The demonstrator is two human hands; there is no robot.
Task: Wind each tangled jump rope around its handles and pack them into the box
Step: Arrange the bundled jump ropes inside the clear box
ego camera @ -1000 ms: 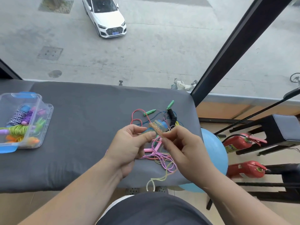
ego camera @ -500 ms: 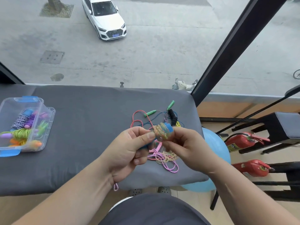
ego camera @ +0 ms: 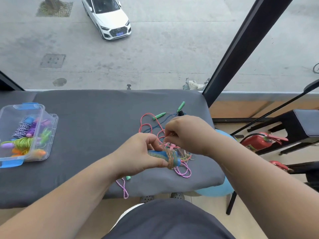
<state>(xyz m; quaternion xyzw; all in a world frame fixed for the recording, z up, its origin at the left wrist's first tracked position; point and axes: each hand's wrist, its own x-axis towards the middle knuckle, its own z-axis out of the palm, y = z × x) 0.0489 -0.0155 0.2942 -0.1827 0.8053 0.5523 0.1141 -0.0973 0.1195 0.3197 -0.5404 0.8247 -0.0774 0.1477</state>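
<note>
My left hand grips a pair of blue handles with multicoloured rope wound around their right end. Just above and to the right, my right hand pinches the loose strand of that rope, fingers curled down. Beneath both hands lies a tangled pile of ropes on the grey table: a pink-red rope with green handles, a blue strand, a pink-white rope and a black handle partly hidden by my right hand. A clear plastic box with blue clips stands at the far left, holding several wound ropes.
A loop of pink-white rope hangs over the table's near edge. Right of the table are a blue ball, red fire extinguishers and a black stool. A window with a dark diagonal frame rises behind the table.
My right hand has swung up and over from beside the handles to above them, carrying the strand. My left hand has turned the handles to lie level, lower over the table.
</note>
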